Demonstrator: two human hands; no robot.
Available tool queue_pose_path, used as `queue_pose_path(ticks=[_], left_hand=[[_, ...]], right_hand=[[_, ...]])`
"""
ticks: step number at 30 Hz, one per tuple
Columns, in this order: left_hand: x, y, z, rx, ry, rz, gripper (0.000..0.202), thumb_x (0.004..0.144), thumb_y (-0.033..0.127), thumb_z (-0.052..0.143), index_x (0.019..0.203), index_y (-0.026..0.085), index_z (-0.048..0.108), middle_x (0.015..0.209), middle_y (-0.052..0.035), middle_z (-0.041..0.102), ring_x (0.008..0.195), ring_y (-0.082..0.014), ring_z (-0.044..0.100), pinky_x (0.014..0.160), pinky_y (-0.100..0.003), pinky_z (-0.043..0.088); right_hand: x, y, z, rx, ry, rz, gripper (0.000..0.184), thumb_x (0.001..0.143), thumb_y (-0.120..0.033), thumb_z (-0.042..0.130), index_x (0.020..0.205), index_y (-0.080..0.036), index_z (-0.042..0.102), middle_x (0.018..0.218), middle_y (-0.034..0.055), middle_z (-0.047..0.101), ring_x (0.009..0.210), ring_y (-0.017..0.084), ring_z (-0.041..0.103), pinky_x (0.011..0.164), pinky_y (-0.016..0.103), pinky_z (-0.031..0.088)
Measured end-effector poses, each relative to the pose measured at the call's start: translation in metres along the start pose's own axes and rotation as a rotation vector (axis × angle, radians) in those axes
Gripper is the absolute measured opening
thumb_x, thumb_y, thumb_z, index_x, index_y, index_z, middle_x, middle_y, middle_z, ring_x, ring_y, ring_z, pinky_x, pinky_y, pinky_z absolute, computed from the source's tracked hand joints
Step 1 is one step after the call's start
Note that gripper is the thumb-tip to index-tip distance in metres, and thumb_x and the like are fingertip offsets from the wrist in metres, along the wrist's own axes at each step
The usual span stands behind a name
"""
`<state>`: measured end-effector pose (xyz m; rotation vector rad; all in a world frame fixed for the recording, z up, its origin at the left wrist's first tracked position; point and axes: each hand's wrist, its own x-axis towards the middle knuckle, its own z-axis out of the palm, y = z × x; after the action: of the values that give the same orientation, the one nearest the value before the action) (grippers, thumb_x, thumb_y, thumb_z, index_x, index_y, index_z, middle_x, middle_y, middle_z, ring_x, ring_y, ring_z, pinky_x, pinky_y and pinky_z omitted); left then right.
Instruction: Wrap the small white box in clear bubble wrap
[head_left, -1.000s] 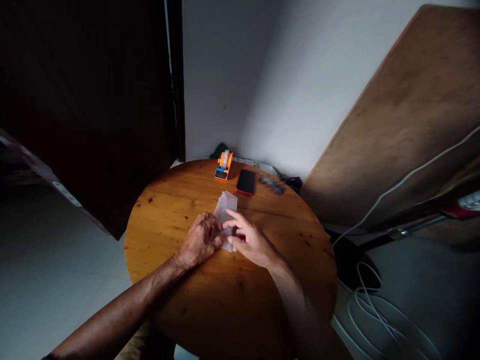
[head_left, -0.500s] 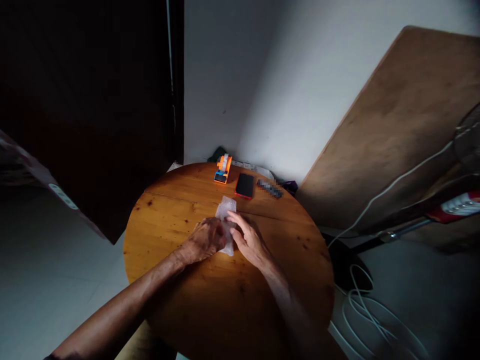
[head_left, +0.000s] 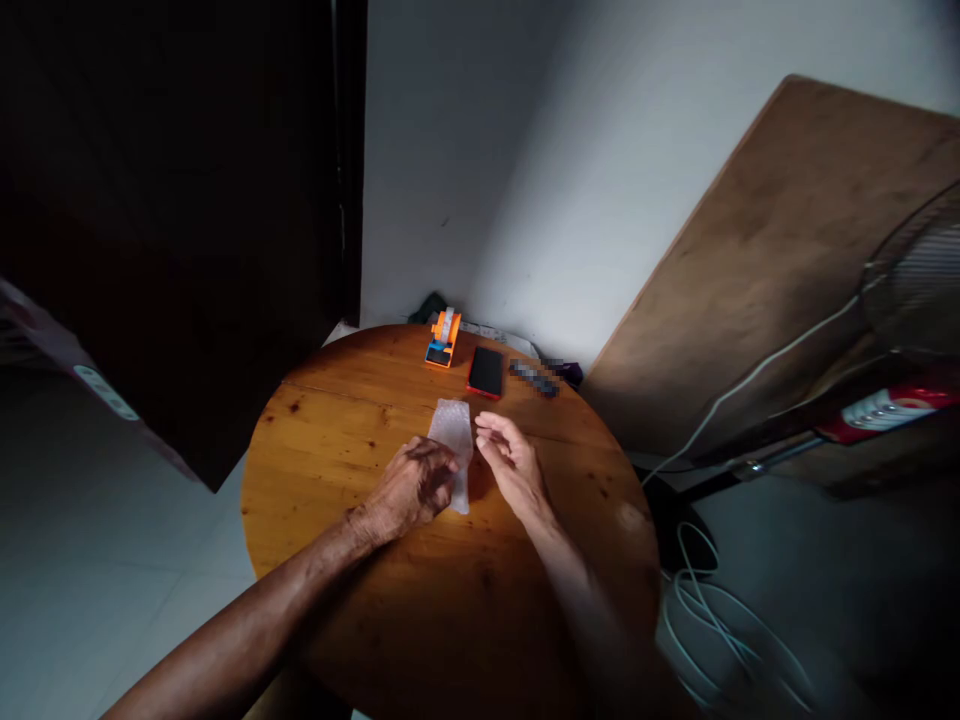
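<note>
A narrow piece of bubble wrap [head_left: 453, 424] lies lengthwise on the round wooden table, with part of its left side hidden under my left hand [head_left: 416, 487]. The fingers of that hand are bent together at the wrap's edge, and their tips are partly hidden. Just right of the wrap is my right hand [head_left: 514, 468]. Its fingers are loosely curved and apart, holding nothing. Whether anything is inside the wrap cannot be made out.
Near the table's [head_left: 330, 440] far edge stands an orange and blue tape dispenser [head_left: 443, 338]. Beside it are a black phone [head_left: 485, 372] with a red edge and a blurred dark object [head_left: 534, 378]. A fan [head_left: 911, 270] and loose white cable [head_left: 712, 610] are to the right.
My right hand has moved off the bubble wrap to the right, its fingers loosely curved. My left hand has stayed at the wrap's left side. The view has shifted slightly.
</note>
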<state>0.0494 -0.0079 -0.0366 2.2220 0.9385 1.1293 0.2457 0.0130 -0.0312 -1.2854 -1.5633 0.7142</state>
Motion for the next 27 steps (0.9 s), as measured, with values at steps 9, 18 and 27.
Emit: queue_pose_path(ticks=[9,18,27], left_hand=[[-0.001,-0.001,0.003,-0.007,0.022,0.015,0.024,0.077,0.008,0.057,0.096,0.02,0.066,0.103,-0.0085,0.071,0.101,-0.0244,0.063,0.092,-0.041,0.052],[-0.001,0.0,0.006,-0.002,0.003,-0.027,0.02,0.083,0.013,0.053,0.096,0.019,0.067,0.102,-0.0103,0.071,0.1,-0.024,0.063,0.09,-0.042,0.051],[0.0,0.002,0.004,-0.052,0.031,-0.051,0.018,0.083,0.013,0.053,0.092,0.021,0.066,0.097,-0.0095,0.071,0.098,-0.0234,0.063,0.088,-0.041,0.052]], right_hand=[[0.048,0.012,0.014,0.209,-0.102,0.414,0.042,0.056,-0.032,0.082,0.094,-0.02,0.067,0.071,-0.0003,0.067,0.059,0.015,0.059,0.047,0.025,0.044],[0.05,0.01,0.031,0.415,-0.064,0.309,0.033,0.055,-0.033,0.08,0.085,-0.02,0.073,0.08,0.0007,0.074,0.071,0.018,0.063,0.07,0.031,0.048],[0.044,0.002,0.026,0.506,-0.05,0.29,0.036,0.057,-0.034,0.082,0.089,-0.02,0.073,0.076,-0.0006,0.072,0.066,0.017,0.06,0.064,0.029,0.046]])
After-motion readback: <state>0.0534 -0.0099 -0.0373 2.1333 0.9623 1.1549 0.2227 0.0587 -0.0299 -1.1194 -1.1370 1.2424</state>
